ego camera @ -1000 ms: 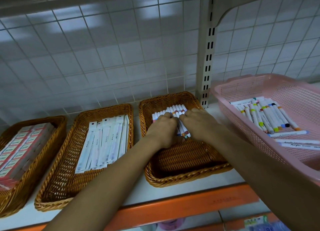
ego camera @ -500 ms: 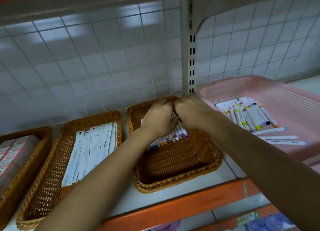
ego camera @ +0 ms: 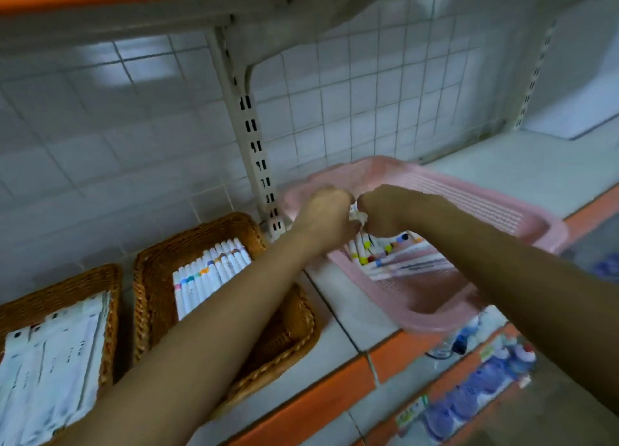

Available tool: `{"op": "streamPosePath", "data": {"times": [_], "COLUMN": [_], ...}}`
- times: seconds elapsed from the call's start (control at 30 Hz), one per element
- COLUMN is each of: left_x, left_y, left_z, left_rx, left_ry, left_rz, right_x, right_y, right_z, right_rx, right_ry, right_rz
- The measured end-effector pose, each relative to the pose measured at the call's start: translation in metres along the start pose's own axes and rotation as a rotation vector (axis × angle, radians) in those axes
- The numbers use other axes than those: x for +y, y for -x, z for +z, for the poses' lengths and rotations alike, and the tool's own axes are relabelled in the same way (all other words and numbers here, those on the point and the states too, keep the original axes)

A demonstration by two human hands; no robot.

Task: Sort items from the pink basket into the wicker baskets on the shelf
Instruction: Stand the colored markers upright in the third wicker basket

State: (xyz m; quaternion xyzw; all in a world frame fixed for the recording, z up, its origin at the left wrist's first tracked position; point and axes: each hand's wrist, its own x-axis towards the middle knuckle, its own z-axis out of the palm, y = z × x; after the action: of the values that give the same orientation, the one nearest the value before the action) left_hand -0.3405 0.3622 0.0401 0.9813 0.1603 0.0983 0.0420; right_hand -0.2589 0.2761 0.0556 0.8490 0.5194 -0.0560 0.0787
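The pink basket (ego camera: 522,217) stands on the shelf at the right, with white markers with coloured caps (ego camera: 388,256) lying inside. My left hand (ego camera: 323,216) and my right hand (ego camera: 390,211) meet over the markers' far ends, fingers curled around a blurred bunch of them. To the left, a wicker basket (ego camera: 301,325) holds a neat row of the same white markers (ego camera: 207,274). Another wicker basket (ego camera: 70,279) further left holds flat white packs (ego camera: 50,355).
A slotted white upright post (ego camera: 256,144) rises between the wicker basket and the pink basket. A wire grid backs the shelf. The shelf has an orange front edge (ego camera: 301,408), and purple-blue items (ego camera: 469,398) sit on the shelf below. Another shelf hangs close overhead.
Both hands left the wicker basket, leaving a row of markers lying there, and moved right into the pink basket. The view swung right, so the leftmost basket is out of sight.
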Motion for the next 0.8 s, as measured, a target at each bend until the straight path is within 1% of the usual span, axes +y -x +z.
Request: {"op": "streamPosePath", "data": {"times": [0.07,0.2,0.27,0.33,0.4,0.43,0.47,0.57,0.63,0.73,0.8], "left_x": [0.012,0.026,0.028,0.029,0.029,0.027,0.026,0.023,0.022,0.021,0.020], "left_y": [-0.011,-0.028,-0.034,-0.037,-0.039,-0.040,-0.042,-0.044,-0.045,-0.044,-0.044], "left_z": [0.007,0.022,0.030,0.038,0.042,0.043,0.044,0.047,0.049,0.052,0.054], "left_rx": [-0.081,-0.296,-0.400,-0.464,-0.462,-0.438,-0.416,-0.400,-0.371,-0.326,-0.322], "left_ry": [-0.013,-0.105,-0.136,-0.118,-0.098,-0.096,-0.095,-0.089,-0.093,-0.087,-0.079], "left_rz": [-0.008,-0.105,-0.143,-0.147,-0.157,-0.155,-0.151,-0.154,-0.151,-0.167,-0.175], "right_x": [0.019,0.047,0.052,0.053,0.053,0.054,0.054,0.053,0.054,0.056,0.054], "right_y": [0.000,-0.003,-0.002,-0.003,-0.008,-0.012,-0.015,-0.020,-0.023,-0.023,-0.019], "right_z": [0.007,0.018,0.022,0.028,0.034,0.036,0.039,0.044,0.049,0.051,0.047], "right_rx": [-0.091,-0.214,-0.250,-0.280,-0.261,-0.231,-0.200,-0.127,-0.132,-0.143,-0.106], "right_ry": [-0.003,-0.048,-0.103,-0.224,-0.315,-0.318,-0.305,-0.168,-0.101,-0.106,-0.159], "right_rz": [0.035,0.075,0.049,0.002,-0.023,-0.015,0.008,0.052,0.082,0.135,0.175]}}
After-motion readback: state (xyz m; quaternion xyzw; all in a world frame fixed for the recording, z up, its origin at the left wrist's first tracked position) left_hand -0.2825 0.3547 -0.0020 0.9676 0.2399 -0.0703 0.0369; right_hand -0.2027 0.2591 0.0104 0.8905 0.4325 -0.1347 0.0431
